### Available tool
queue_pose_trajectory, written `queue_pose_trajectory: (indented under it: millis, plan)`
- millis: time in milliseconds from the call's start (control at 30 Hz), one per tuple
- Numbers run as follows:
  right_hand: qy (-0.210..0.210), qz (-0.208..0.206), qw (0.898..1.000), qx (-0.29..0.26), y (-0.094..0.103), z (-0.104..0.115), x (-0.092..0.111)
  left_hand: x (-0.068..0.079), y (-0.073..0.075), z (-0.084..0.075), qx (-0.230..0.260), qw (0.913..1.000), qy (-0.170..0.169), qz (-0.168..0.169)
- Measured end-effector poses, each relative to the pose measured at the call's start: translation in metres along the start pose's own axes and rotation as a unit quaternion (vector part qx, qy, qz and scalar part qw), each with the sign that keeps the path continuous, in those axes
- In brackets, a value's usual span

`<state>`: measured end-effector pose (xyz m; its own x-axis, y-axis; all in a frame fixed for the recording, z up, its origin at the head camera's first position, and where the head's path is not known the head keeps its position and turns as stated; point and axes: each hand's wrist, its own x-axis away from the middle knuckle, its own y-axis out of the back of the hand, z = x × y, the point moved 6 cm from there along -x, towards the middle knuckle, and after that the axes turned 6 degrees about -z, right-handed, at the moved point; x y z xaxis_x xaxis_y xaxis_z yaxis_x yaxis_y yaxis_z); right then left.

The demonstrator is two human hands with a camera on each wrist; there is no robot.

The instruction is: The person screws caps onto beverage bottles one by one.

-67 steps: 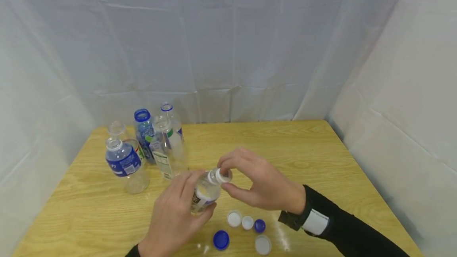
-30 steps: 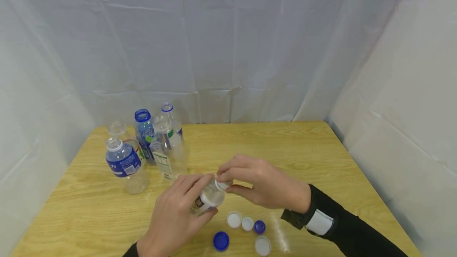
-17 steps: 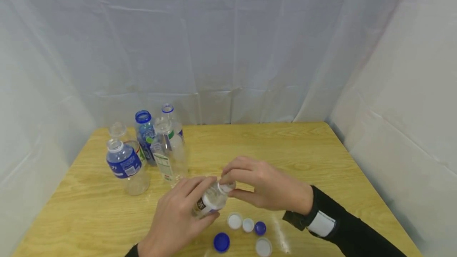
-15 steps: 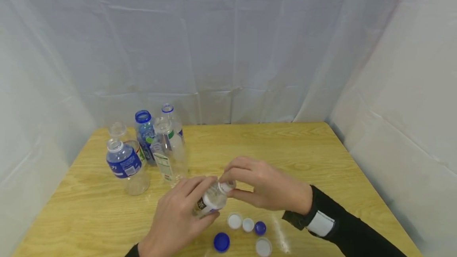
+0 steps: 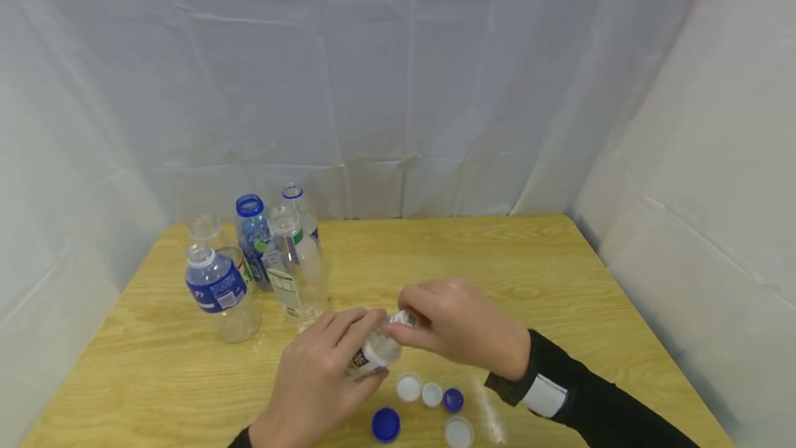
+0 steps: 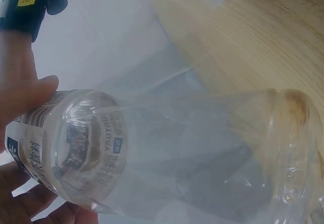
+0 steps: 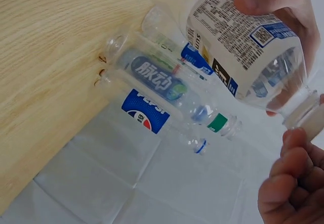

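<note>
My left hand (image 5: 323, 373) grips a clear plastic bottle (image 5: 375, 352) with a white label, tilted with its neck up and to the right. In the left wrist view the fingers (image 6: 38, 201) wrap the labelled part, and the bottle's clear base end points away. At the neck, my right hand (image 5: 463, 327) pinches a white cap (image 5: 405, 318) between thumb and curled fingers. The right wrist view shows the cap (image 7: 310, 118) against the bottle mouth; how tightly it sits, I cannot tell.
Several uncapped bottles stand at the back left of the wooden table (image 5: 497, 261), including a blue one (image 5: 253, 240) and one with a blue label (image 5: 218, 292). Loose caps lie in front of the hands: blue caps (image 5: 385, 425) and white caps (image 5: 408, 387). White sheets (image 5: 398, 75) surround the table.
The right hand has turned around the cap, its fingers now curled more closely over it. Both hands and the bottle have shifted slightly right. The standing bottles and loose caps stay in place.
</note>
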<state>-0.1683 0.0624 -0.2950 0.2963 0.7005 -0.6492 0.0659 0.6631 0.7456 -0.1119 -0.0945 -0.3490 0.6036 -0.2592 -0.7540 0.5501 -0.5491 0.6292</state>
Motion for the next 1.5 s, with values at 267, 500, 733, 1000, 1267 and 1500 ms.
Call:
queue_pose_trajectory:
  millis: [267, 500, 733, 1000, 1267, 1500]
  plan:
    - [-0.003, -0.039, 0.996, 0.076, -0.003, 0.000, 0.001, 0.000, -0.001, -0.002, -0.014, 0.9999, -0.007, -0.001]
    - [0.004, -0.033, 0.995, 0.092, -0.002, 0.000, 0.002, 0.000, -0.002, 0.001, -0.017, 0.9996, 0.012, 0.018]
    - [0.032, 0.010, 0.997, 0.070, 0.007, 0.002, 0.004, 0.002, -0.002, 0.005, -0.025, 0.9991, 0.022, 0.027]
    - [0.043, 0.074, 0.996, 0.009, 0.008, 0.004, 0.007, 0.003, -0.004, 0.006, -0.020, 0.9990, 0.022, 0.035]
    - [0.017, 0.067, 0.997, 0.032, 0.003, 0.001, 0.006, 0.001, -0.004, 0.004, -0.026, 0.9991, 0.015, 0.028]
    - [0.016, 0.011, 0.997, 0.079, -0.002, -0.001, 0.006, -0.002, -0.003, 0.000, -0.035, 0.9992, 0.010, 0.015]
